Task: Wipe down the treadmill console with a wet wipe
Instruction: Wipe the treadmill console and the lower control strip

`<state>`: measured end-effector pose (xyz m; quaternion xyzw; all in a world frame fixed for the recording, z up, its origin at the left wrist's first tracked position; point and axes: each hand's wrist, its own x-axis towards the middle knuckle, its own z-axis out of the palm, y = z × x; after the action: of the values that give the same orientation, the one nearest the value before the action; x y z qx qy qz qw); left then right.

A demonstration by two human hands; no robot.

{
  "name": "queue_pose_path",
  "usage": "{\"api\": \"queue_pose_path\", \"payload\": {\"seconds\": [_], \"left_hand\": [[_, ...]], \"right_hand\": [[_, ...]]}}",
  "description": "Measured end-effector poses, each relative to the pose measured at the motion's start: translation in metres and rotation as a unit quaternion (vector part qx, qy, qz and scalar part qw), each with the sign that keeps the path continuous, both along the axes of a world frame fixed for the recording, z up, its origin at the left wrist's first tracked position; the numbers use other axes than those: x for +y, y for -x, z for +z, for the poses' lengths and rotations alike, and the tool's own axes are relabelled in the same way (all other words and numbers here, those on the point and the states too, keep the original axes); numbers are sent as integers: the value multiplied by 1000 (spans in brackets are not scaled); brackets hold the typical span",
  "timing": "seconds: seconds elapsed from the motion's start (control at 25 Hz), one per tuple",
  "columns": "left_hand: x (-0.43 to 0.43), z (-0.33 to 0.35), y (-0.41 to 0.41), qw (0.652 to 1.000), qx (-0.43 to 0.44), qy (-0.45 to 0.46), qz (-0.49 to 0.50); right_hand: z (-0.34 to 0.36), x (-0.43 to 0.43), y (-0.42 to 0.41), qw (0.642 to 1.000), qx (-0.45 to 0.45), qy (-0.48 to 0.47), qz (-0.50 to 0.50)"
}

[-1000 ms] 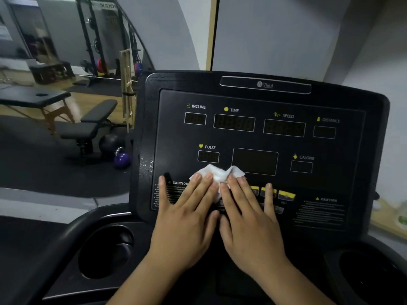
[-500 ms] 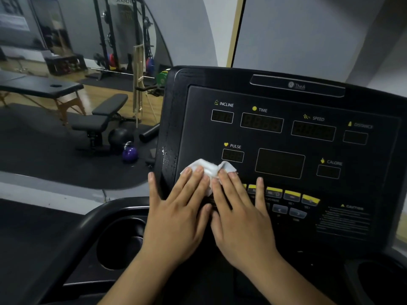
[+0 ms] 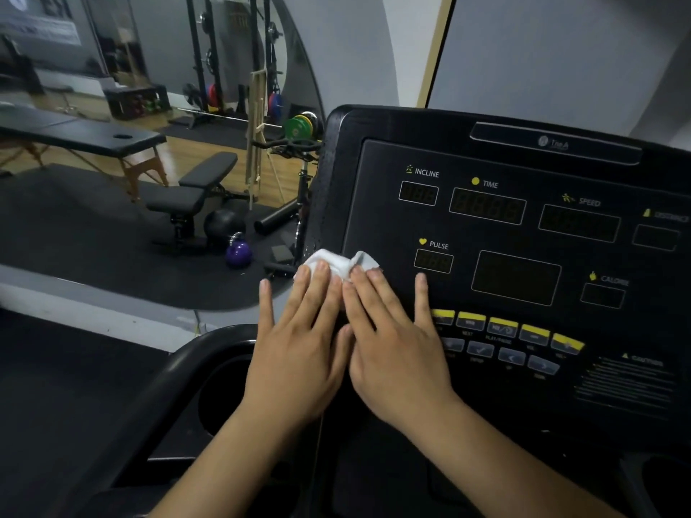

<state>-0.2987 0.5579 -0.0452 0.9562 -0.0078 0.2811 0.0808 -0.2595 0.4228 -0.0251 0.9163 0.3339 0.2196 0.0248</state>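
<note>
White and crumpled, the wet wipe [image 3: 338, 264] is lying pinned under the fingertips of both hands, and neither grip is closing around it: the left hand [image 3: 299, 345] and right hand [image 3: 392, 349] are both pressing flat, fingers stretched out and spread, the two hands touching along their inner edges. The wipe is sitting at the lower left corner of the treadmill console [image 3: 523, 233], with its left end overhanging the console's left rim and its right end resting just left of the PULSE window [image 3: 433, 261]. Its long axis is running left to right across the panel, roughly level with the row of fingertips, and the bunched folds are pointing up toward the INCLINE readout [image 3: 418, 193]. Compared with half a second ago, the hands and wipe are sitting further left on the panel, now reaching its edge, where before the wipe was lying wholly on the panel beside the PULSE window. The right hand's little finger is splaying out alone toward the yellow buttons [image 3: 504, 325], which are lining up to the right of it. Below the left hand, the round cup holder [image 3: 220, 390] is opening in the black surround. Beyond the console's left edge, a purple kettlebell [image 3: 238, 252] is standing on the dark gym floor near a black bench [image 3: 194, 188].
</note>
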Motion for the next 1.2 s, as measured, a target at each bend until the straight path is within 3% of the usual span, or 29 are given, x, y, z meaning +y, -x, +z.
{"api": "queue_pose_path", "payload": {"seconds": [0.32,0.6,0.84,1.0,1.2], "left_hand": [[30,88,-72,997,-59,37,-34],[25,13,-15,991,-30,94,-86],[26,-37,28,992,0,80,-93],[33,-31,26,993,-1,69,-100],[33,4,-11,988,-32,114,-96]], "right_hand": [[86,35,-59,996,-73,-3,-52],[16,18,-15,999,-37,13,4],[-37,6,22,998,7,28,60],[-30,7,20,997,-2,40,65],[7,24,-3,1000,-21,5,-6]]}}
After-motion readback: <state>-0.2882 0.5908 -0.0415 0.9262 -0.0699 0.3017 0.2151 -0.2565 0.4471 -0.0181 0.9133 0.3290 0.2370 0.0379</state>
